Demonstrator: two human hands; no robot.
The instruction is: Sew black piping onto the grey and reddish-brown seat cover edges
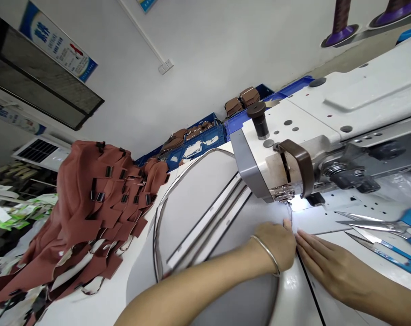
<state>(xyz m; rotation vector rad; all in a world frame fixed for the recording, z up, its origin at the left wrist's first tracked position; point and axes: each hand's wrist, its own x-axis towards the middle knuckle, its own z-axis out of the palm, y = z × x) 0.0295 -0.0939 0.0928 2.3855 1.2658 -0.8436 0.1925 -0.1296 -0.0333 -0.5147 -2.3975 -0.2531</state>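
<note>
A large rounded grey fabric panel [198,181] with a dark edge lies under the head of a white sewing machine [293,131]. Two pale strips with a zipper-like band [208,222] cross its middle. My left hand [276,246], with a bangle at the wrist, has curled fingers on the panel's right edge, just in front of the lit needle area [295,203]. Close beside it, my right hand [327,262] lies with fingers stretched out and together, fingertips at that same edge. Part of the panel is hidden under my left forearm.
Blue-handled scissors [389,226] and a blue-handled pointed tool [382,251] lie to the right. A heap of reddish-brown pieces with black buckles [106,194] sits on the left. Blue crates [201,142] with brown pieces stand behind. Thread spools [341,27] are at upper right.
</note>
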